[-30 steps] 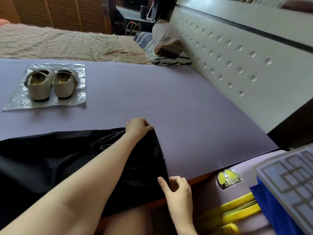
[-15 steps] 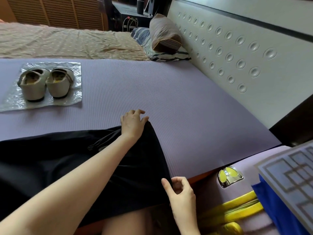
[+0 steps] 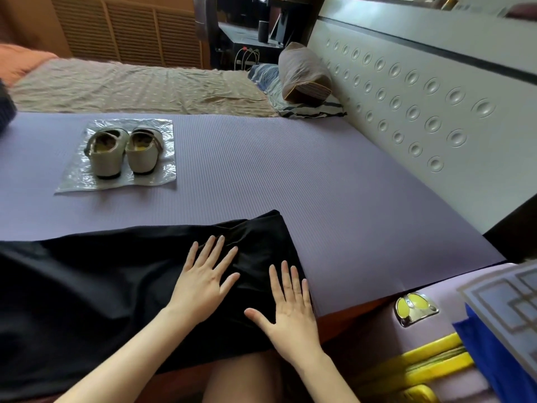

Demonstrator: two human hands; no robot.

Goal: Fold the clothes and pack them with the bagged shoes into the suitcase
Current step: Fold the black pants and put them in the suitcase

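A black garment (image 3: 87, 286) lies spread across the near edge of a purple mat (image 3: 290, 184) on the bed. My left hand (image 3: 203, 280) rests flat on it with fingers spread. My right hand (image 3: 290, 309) presses flat on the garment's right end, beside its edge. A pair of beige shoes (image 3: 125, 152) stands on a clear plastic bag (image 3: 72, 181) at the mat's far left. A lilac suitcase (image 3: 430, 330) with yellow trim stands at the lower right, below the mat's edge.
A white studded headboard (image 3: 421, 112) runs along the right. Pillows (image 3: 302, 74) lie at the far end on a beige sheet (image 3: 130, 88). A blue bag (image 3: 494, 359) with a patterned grey panel sits on the suitcase.
Both hands let go of the garment's right edge and now lie flat on the cloth. The left hand drew back toward me; the right moved up onto the fabric.
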